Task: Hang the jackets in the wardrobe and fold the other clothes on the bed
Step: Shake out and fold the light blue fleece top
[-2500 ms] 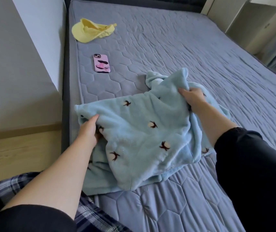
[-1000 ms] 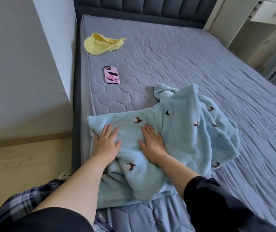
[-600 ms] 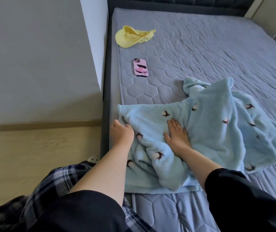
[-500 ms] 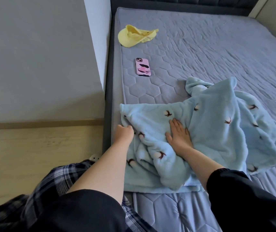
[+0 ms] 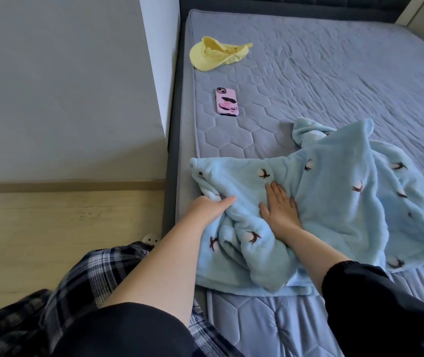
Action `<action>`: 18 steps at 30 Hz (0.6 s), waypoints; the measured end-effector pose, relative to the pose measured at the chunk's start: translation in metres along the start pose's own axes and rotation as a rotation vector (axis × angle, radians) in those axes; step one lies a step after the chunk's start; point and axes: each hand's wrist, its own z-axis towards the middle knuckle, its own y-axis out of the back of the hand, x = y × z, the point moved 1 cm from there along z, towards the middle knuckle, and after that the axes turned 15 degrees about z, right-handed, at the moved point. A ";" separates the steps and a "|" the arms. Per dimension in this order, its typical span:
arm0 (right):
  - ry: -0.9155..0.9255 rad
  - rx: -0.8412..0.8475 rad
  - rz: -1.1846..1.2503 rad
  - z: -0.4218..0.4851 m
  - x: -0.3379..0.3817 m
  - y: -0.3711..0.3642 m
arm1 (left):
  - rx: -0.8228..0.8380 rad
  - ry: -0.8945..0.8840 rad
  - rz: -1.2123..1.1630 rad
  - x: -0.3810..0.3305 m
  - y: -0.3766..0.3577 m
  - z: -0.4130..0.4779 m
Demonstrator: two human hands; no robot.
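- A light-blue fleece garment (image 5: 334,202) with dark bird motifs lies rumpled at the near-left edge of the grey quilted mattress (image 5: 334,86).
- The left hand (image 5: 207,208) grips its left fold.
- The right hand (image 5: 279,210) presses it, fingers flat.

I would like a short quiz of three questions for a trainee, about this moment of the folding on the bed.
1. True or false: the right hand lies flat on the blue garment.
2. Which lies nearer to the garment: A) the pink phone, or B) the yellow cap?
3. Fill in: the left hand grips a fold of the ____.

Key: 1 true; 2 A; 3 garment.
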 end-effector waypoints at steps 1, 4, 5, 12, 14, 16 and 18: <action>-0.002 0.002 0.000 0.000 0.000 0.000 | 0.061 0.006 -0.033 -0.004 -0.005 -0.003; -0.010 -0.004 -0.023 -0.001 0.002 0.000 | 0.159 0.076 0.010 -0.012 -0.021 -0.008; -0.014 -0.008 -0.033 -0.001 0.003 0.000 | 0.111 0.084 0.024 -0.013 -0.025 -0.008; -0.064 -0.021 0.127 -0.006 0.028 0.016 | -0.155 0.077 -0.298 -0.020 -0.009 -0.028; -0.061 -0.057 0.235 -0.006 0.049 0.019 | -0.247 0.012 -0.335 -0.022 0.013 -0.036; -0.026 -0.059 0.343 -0.003 0.081 0.014 | -0.371 -0.027 -0.342 -0.016 0.041 -0.042; 0.014 -0.019 0.410 0.001 0.118 0.002 | -0.483 -0.035 -0.340 -0.002 0.070 -0.048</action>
